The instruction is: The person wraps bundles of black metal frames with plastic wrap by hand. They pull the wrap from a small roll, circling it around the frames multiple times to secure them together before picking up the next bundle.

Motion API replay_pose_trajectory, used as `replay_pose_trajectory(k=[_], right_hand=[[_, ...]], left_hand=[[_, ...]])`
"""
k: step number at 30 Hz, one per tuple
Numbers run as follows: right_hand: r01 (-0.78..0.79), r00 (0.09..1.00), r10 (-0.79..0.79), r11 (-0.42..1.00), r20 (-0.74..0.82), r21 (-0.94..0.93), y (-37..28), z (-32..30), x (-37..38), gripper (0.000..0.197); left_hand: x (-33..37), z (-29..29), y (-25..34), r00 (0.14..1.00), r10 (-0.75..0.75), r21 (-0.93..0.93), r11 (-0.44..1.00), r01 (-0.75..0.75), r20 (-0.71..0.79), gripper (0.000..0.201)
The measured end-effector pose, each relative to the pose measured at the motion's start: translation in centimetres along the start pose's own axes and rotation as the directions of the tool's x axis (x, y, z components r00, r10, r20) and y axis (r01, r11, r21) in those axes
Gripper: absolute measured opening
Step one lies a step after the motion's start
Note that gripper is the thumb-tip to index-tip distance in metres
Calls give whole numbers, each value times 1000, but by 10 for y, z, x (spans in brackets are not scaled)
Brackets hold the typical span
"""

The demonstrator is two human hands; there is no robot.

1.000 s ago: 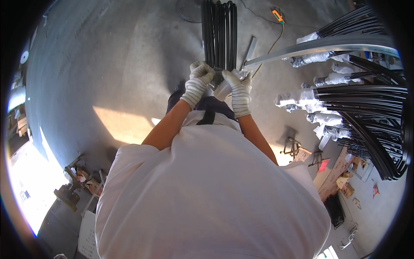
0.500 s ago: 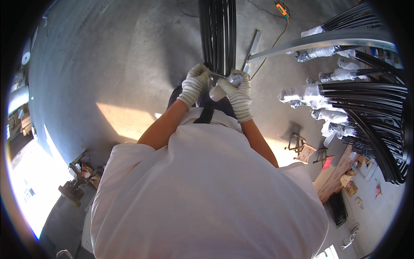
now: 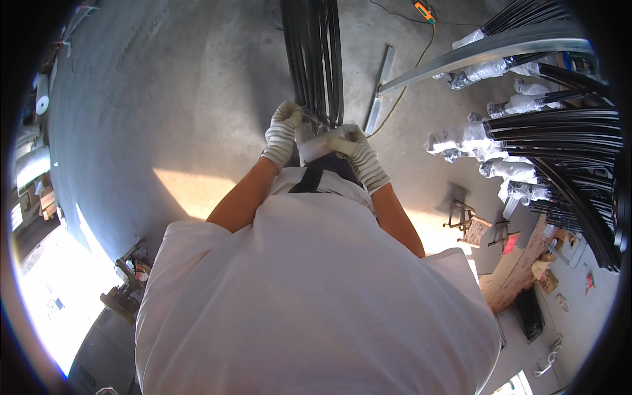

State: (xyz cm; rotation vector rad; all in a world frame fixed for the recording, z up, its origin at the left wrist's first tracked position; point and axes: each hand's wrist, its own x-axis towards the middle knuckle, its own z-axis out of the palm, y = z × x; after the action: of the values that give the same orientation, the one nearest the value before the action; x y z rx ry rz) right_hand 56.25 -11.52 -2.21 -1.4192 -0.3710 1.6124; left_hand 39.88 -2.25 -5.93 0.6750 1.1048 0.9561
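Note:
Both my hands wear white striped gloves. My right hand (image 3: 357,151) is closed round one end of a roll of clear plastic film (image 3: 319,146), which lies slanted in front of my waist. Film spans from the roll toward my left hand (image 3: 283,126), whose fingers are closed on it beside the near end of a bundle of long black strips (image 3: 315,59). The bundle runs away from me toward the top of the view. Its near end is partly hidden by the film and my hands.
A metal bar (image 3: 487,58) with a flat foot (image 3: 380,89) stands at the right, next to several black bundles (image 3: 559,135) with plastic-wrapped ends. An orange tool (image 3: 423,11) with a cord lies on the floor ahead. Small folding stools (image 3: 475,230) stand at the lower right.
The roll has swung left, from upright beside my right hand to slanted between both hands, with film spread toward the left hand. The bundle and both hands appear further left in view.

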Motion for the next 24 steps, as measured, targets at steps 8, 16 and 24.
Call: replay_pose_trajectory(k=[8,16,24], right_hand=[[-14,994,-20,950,103,311,-2,-1,3,50],[-157,932,-98,757,348,634,-25,5,-20,57],[-151,909,-57,878,414,454,-25,-10,2,50]], left_hand=[[12,-18,-15,996,80,-66,995,-78,34,15],[12,-17,-6,1000,-10,3,1000,10,-5,16],[7,-19,0,999,12,-87,996,-8,46,18]])
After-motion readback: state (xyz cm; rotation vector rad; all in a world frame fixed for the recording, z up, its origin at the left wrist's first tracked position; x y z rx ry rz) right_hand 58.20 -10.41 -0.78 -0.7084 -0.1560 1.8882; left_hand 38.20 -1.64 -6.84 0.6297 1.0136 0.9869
